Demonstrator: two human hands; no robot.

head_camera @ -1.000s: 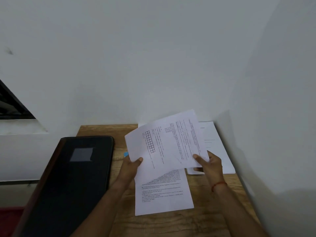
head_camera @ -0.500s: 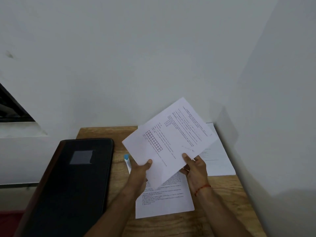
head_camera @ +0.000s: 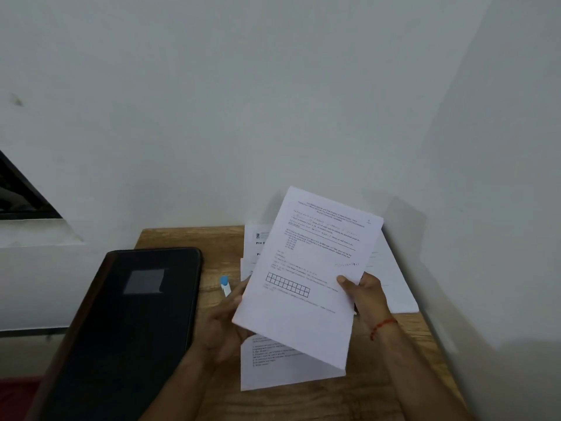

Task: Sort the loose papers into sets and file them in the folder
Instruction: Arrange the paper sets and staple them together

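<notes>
1. Paper in play: a printed white paper sheet (head_camera: 306, 278), marked with a row of small boxes, is held tilted above the light wooden bench (head_camera: 218, 256), right of centre in the frame.
2. The right hand (head_camera: 368, 296) pinches the sheet's right edge, thumb on the printed face and fingers behind it. A red thread bracelet (head_camera: 383, 325) circles that wrist.
3. The left hand (head_camera: 224, 323) sits at the sheet's lower left edge, partly behind it and blurred, so I cannot tell whether it grips or only supports.
4. Loose white printed sheets (head_camera: 273, 372) lie flat on the bench beneath and behind the held one.
5. A black rectangular folder (head_camera: 130, 323) lies closed at lower left, with a pale grey patch on its cover.
6. A white pen with a blue cap (head_camera: 225, 285) lies on the bench between the folder and the papers, just beside the left hand's fingers.
</notes>
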